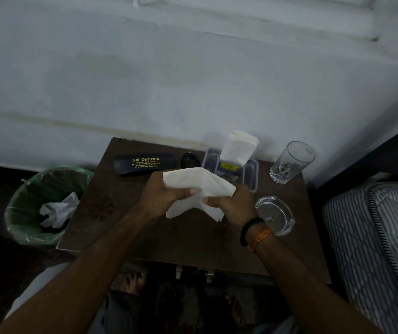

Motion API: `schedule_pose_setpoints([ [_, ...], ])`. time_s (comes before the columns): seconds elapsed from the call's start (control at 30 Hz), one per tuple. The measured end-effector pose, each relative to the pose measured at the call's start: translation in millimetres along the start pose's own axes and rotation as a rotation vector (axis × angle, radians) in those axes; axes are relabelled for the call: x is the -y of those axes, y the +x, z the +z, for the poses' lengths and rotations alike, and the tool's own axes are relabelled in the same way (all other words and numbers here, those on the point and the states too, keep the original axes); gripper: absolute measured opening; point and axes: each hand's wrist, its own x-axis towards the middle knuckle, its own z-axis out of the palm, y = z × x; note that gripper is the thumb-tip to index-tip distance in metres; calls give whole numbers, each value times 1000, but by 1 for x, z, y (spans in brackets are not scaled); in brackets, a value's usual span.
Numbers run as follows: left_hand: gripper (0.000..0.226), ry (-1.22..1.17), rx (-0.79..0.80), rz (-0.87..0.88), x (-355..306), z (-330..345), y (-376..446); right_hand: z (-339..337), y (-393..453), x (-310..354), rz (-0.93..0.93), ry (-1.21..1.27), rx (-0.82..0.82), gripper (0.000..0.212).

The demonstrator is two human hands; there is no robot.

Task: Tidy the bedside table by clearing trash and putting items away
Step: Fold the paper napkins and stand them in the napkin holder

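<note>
Both hands hold one white paper napkin above the dark brown bedside table. My left hand grips its left side and my right hand pinches its lower right edge. Behind the napkin stands a clear plastic container with a stack of folded white napkins propped in it. A black glasses case marked "Sai Opticals" lies at the table's back left. A small dark round object sits beside the case.
A drinking glass stands at the back right, and a glass ashtray sits close to my right wrist. A bin with a green liner, holding crumpled white trash, stands left of the table. A striped mattress lies to the right.
</note>
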Motion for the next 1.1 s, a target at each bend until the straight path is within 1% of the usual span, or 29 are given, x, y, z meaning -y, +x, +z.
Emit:
schedule_pose_setpoints([
  [0.07,49,-3,21,-20,2,3,-1,2,-2,-4,44,-19,26,61],
  [0.13,47,0,16,-33,3,6,0,2,-1,-7,52,-31,28,63],
  [0.3,49,-117,-12,-52,-2,-2,4,-6,2,5,-55,28,44,38],
  [0.37,53,-196,32,-77,-8,-7,5,-11,2,11,-98,70,74,29],
  [0.43,55,-284,103,-110,-14,-12,6,-19,4,18,-132,104,97,26],
  [0.5,52,-303,189,-135,-22,-18,5,-28,5,25,-161,125,131,25],
  [0.57,51,-212,282,-148,-28,-28,4,-35,8,29,-180,145,166,27],
  [0.63,48,-33,365,-118,-38,-42,4,-41,11,28,-187,130,215,30],
  [0.7,51,26,404,-66,-48,-52,4,-44,14,28,-206,1,280,30],
  [0.8,58,-4,394,-14,-55,-49,2,-43,16,29,-274,-283,362,22],
  [0.87,56,69,494,3,-53,-39,0,-39,16,32,-308,-350,407,21],
  [0.93,48,211,596,-6,-50,-30,-2,-35,15,35,-304,-323,425,25],
  [1.0,41,298,576,-3,-47,-25,-1,-34,17,36,-276,-243,409,26],
  [1.1,22,338,435,22,-40,-26,6,-35,20,37,-244,-95,345,31],
])
